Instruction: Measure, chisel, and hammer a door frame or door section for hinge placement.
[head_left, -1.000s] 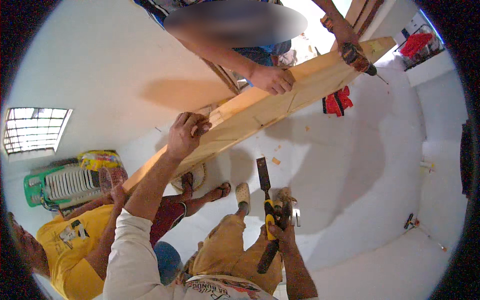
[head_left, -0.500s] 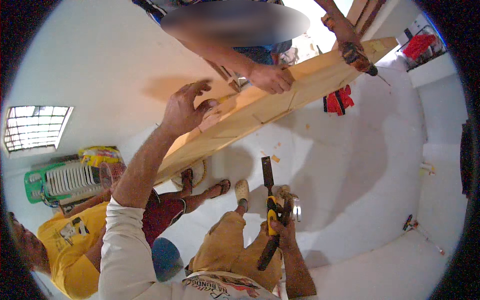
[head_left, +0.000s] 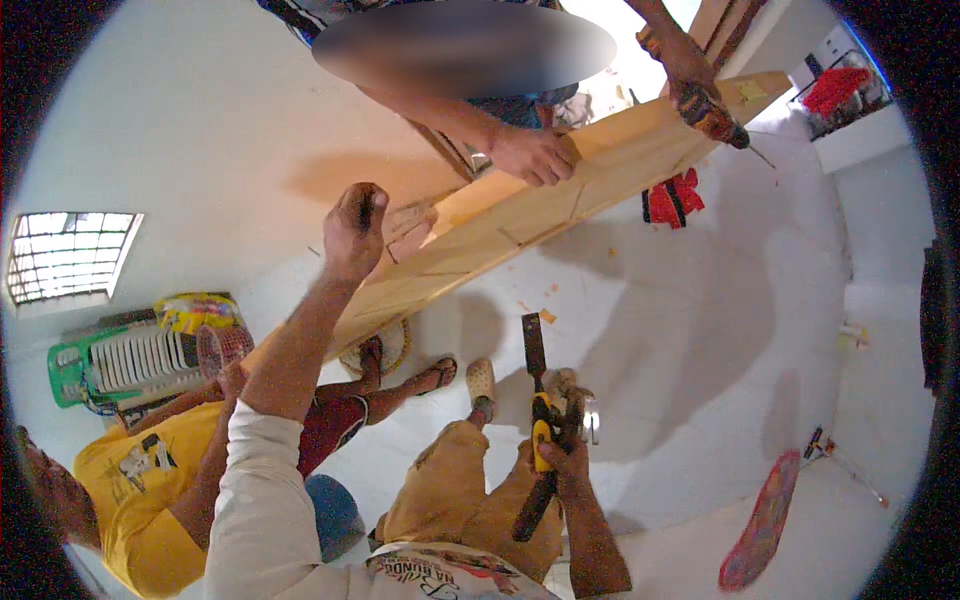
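My left hand (head_left: 355,232) is raised over the near-left part of a long wooden panel (head_left: 480,245), fingers curled closed. A dark patch shows at the fingers; whether they hold something small I cannot make out. Low in front of my legs, my right hand (head_left: 568,462) grips a chisel (head_left: 543,420) with a yellow and black handle, its flat blade pointing away from me. Bunched in the same grip is a tool with a shiny metal head (head_left: 591,418), perhaps a hammer. Opposite me, a co-worker's hand (head_left: 537,155) rests on the panel's top edge; their other holds a cordless drill (head_left: 710,115).
A person in a yellow shirt (head_left: 150,480) is at my left, a hand by the panel's end. Behind them are a green and white rack (head_left: 130,365) and a pink basket (head_left: 222,350). Wood chips (head_left: 548,316) and a red-black item (head_left: 674,198) lie on the floor. A blue round container (head_left: 333,515) stands nearby.
My left hand has gone from spread, curved fingers to a closed fist, shifting slightly left. My right hand stays put. A pinkish-red elongated patterned shape has appeared at lower right.
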